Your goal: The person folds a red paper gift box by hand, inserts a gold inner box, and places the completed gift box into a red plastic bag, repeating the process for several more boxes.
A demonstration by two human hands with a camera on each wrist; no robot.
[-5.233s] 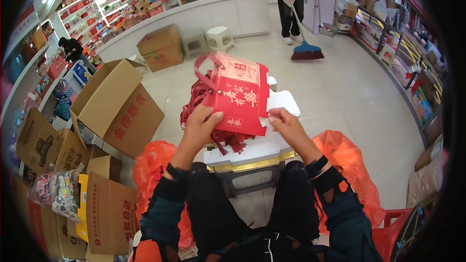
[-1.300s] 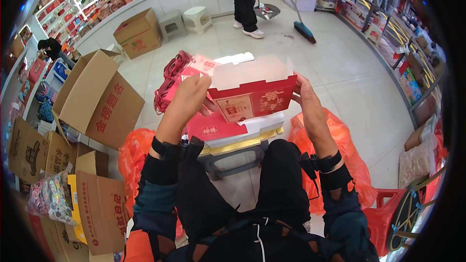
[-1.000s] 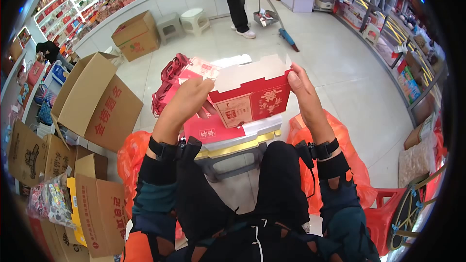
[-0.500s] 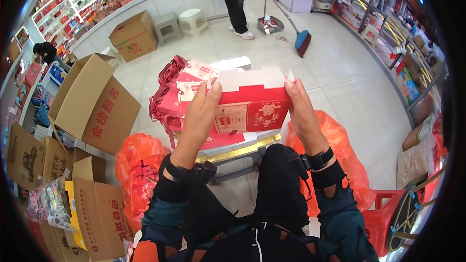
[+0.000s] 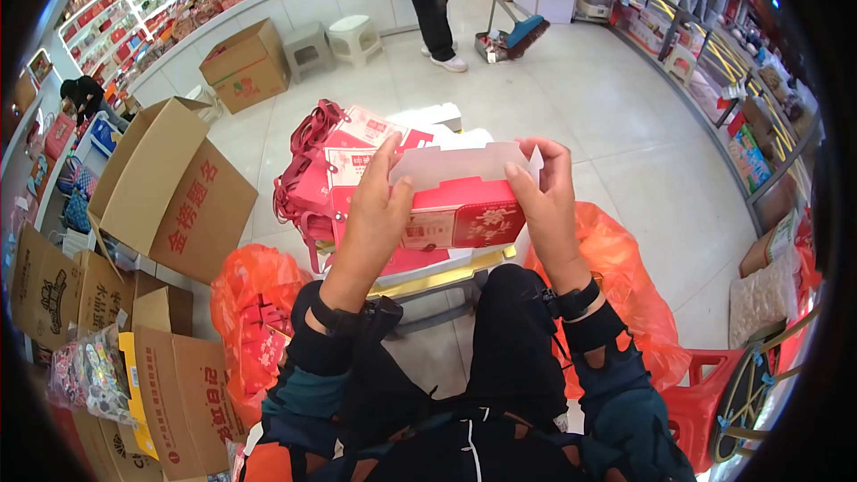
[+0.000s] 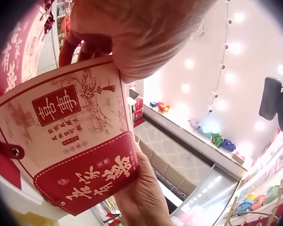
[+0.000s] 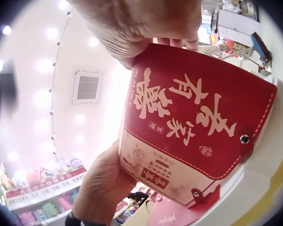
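Observation:
Between my hands is a red and cream cardboard gift box (image 5: 482, 225) with gold lettering, white inside, its notched white flaps standing at the top. My left hand (image 5: 373, 207) holds its left end, and my right hand (image 5: 546, 201) grips the right end with the thumb over the top edge. In the left wrist view, the printed face of the box (image 6: 85, 127) fills the left side. Two metal studs show on the box (image 7: 193, 113) in the right wrist view. Beside my left hand lies a pile of flat red boxes (image 5: 308, 183) with dark red cord handles.
The pile rests on a low stool (image 5: 437, 303) with yellow-edged sheets on top. Orange plastic bags (image 5: 616, 295) stand by both knees, and an open carton (image 5: 178, 201) is at the left. Ahead, a person sweeps with a blue broom (image 5: 527, 34) and dustpan.
The box, flat at first, is opened out and now sits slightly lower and tilted toward me. My left hand has shifted onto its left end. The broom has swung to the dustpan.

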